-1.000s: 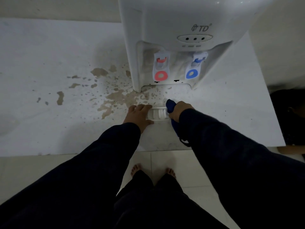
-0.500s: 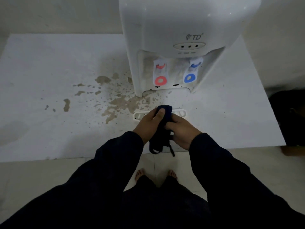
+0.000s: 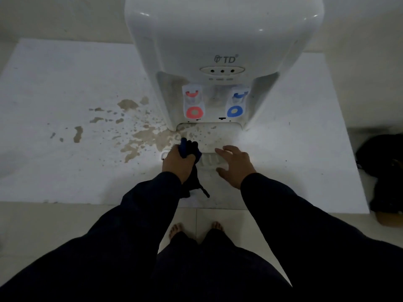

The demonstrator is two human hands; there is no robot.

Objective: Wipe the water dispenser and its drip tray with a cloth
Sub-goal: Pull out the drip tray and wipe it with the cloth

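Cloth (image 3: 189, 149) swapped into left hand (image 3: 177, 160).
Fingers clamped on cloth now; right hand (image 3: 235, 164) freed, fingers spread over drip tray (image 3: 209, 159), ready to steady it.

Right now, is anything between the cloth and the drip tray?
Nothing visible. The left hand holds the dark cloth directly over the drip tray; the right hand is open at its right end.

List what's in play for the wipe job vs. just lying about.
In play: water dispenser; drip tray, pulled out in front; dark cloth in left hand; right hand, open at the tray.

Lying about: brown stains on slab; dark bag far right.
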